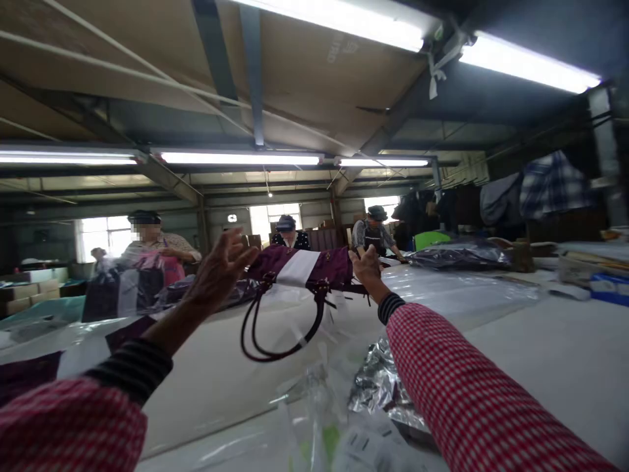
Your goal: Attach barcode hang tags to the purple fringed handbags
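Note:
A plum-purple handbag (299,269) with a white middle band hangs in the air in front of me. Its dark looped handles (281,334) dangle below it. My left hand (215,271) is raised with fingers spread, just beside the bag's left end, and does not clearly touch it. My right hand (366,267) is pressed at the bag's right end, but its grip is hard to make out. Below my right forearm lie crumpled silver foil packaging (378,383) and clear plastic bags (314,410).
A long white work table (555,367) runs under my arms, with plastic-wrapped goods (459,255) at its far side. Several co-workers (376,233) stand beyond it. Cardboard boxes (29,295) stand at the far left, and a blue-and-white box (609,288) sits at the right.

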Motion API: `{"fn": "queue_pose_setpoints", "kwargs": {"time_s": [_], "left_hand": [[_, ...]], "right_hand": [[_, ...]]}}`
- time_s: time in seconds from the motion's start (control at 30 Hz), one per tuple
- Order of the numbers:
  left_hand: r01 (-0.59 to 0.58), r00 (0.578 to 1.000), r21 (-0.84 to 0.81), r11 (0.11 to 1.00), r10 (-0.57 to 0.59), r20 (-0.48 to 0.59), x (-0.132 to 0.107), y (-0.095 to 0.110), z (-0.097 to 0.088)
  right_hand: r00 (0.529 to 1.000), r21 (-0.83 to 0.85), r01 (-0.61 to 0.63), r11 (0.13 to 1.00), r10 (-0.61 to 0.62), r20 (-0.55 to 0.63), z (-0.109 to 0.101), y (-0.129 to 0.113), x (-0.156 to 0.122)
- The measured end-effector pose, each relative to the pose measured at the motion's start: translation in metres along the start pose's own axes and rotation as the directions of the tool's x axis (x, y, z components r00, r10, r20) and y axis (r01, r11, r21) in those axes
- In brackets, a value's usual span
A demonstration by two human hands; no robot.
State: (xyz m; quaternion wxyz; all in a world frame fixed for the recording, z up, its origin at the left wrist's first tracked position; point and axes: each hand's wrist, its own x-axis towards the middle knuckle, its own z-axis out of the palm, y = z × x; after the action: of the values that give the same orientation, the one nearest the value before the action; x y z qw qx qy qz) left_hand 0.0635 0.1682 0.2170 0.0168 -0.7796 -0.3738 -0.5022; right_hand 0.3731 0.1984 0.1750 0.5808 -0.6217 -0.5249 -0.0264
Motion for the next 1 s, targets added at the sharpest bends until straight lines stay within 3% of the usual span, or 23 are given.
{"fn": "queue_pose_setpoints", "kwargs": {"time_s": [0.1, 0.17, 0.2, 0.27, 0.33, 0.43, 0.53, 0.67, 0.73, 0.83, 0.93, 1.0], "left_hand": [[0.025, 0.981, -0.021, 0.999, -0.021, 0.193, -0.045, -0.01, 0.036], [0.084, 0.946, -0.005, 0.996, -0.078, 0.315, -0.098, -0.028, 0.051], [0.149, 0.909, 0.008, 0.989, -0.141, 0.393, -0.128, -0.039, 0.055], [0.25, 0.809, 0.018, 0.968, -0.22, 0.545, -0.188, -0.059, 0.056], [0.331, 0.721, 0.045, 0.943, -0.284, 0.632, -0.24, -0.069, 0.051], [0.411, 0.666, 0.066, 0.909, -0.349, 0.659, -0.288, -0.055, 0.043], [0.379, 0.685, 0.057, 0.924, -0.322, 0.654, -0.3, -0.02, 0.046], [0.238, 0.729, -0.001, 0.971, -0.178, 0.661, -0.294, 0.016, 0.073], [0.252, 0.748, -0.023, 0.968, -0.179, 0.639, -0.293, 0.022, 0.09], [0.289, 0.777, -0.049, 0.956, -0.204, 0.596, -0.298, 0.019, 0.107], [0.328, 0.803, -0.111, 0.938, -0.215, 0.556, -0.307, 0.013, 0.113], [0.374, 0.827, -0.181, 0.91, -0.239, 0.509, -0.311, 0.013, 0.113]], "right_hand": [[0.999, -0.087, 0.016, 0.996, -0.013, 0.041, -0.015, 0.039, -0.004], [0.984, -0.103, 0.053, 0.993, -0.034, 0.174, -0.026, 0.064, -0.034], [0.968, -0.103, 0.066, 0.992, -0.039, 0.249, -0.035, 0.076, -0.053], [0.923, -0.097, 0.075, 0.992, -0.032, 0.384, -0.06, 0.095, -0.095], [0.869, -0.092, 0.063, 0.994, -0.01, 0.494, -0.093, 0.109, -0.136], [0.782, -0.091, 0.038, 0.995, 0.027, 0.623, -0.142, 0.117, -0.19], [0.713, -0.074, -0.015, 0.997, 0.062, 0.699, -0.17, 0.116, -0.232], [0.712, -0.112, 0.01, 0.994, 0.071, 0.698, -0.168, 0.103, -0.267], [0.697, -0.145, 0.079, 0.986, 0.049, 0.715, -0.158, 0.093, -0.271], [0.633, -0.201, 0.246, 0.948, 0.0, 0.774, -0.143, 0.08, -0.272], [0.559, -0.3, 0.392, 0.87, 0.034, 0.828, -0.135, 0.079, -0.277], [0.554, -0.353, 0.422, 0.835, 0.071, 0.83, -0.131, 0.085, -0.285]]}}
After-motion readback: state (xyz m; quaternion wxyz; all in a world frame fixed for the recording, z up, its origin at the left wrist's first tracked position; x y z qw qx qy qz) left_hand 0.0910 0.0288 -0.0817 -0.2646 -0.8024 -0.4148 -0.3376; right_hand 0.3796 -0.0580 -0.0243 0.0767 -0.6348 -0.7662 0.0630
